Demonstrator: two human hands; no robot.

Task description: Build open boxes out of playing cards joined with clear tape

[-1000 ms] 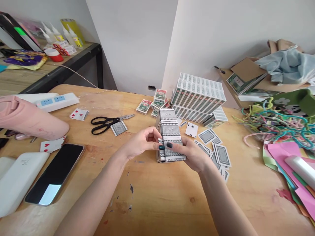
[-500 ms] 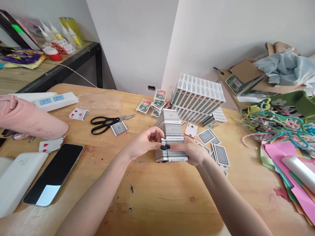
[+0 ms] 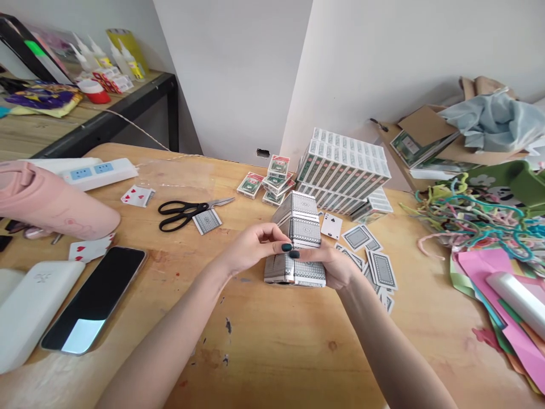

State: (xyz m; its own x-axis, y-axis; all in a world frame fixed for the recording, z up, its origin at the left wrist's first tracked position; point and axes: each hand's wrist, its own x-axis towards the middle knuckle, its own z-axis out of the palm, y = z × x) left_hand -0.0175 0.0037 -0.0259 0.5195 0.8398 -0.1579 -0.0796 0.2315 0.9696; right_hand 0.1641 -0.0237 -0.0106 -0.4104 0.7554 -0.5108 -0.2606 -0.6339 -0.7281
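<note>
A long block-like structure covered in grey-patterned playing cards stands on the table in front of me. My left hand is closed at its near left edge, thumb and fingertips pinched together against the cards. Around the right side wraps my right hand, its thumb lying across the near top. The two thumb tips almost meet at the edge. Whether a separate card sits in the left pinch is hidden. Loose playing cards lie just right of my right hand, some face down, with a face-up card behind them.
Behind the structure stand stacked card boxes and several loose card packs. Scissors, a phone, a pink tumbler and a power strip are leftward. Pipe cleaners and coloured paper lie right.
The structure has turned slightly, so more of its left side shows. My hands have shifted a little with it, and the thumb tips are slightly farther apart.
</note>
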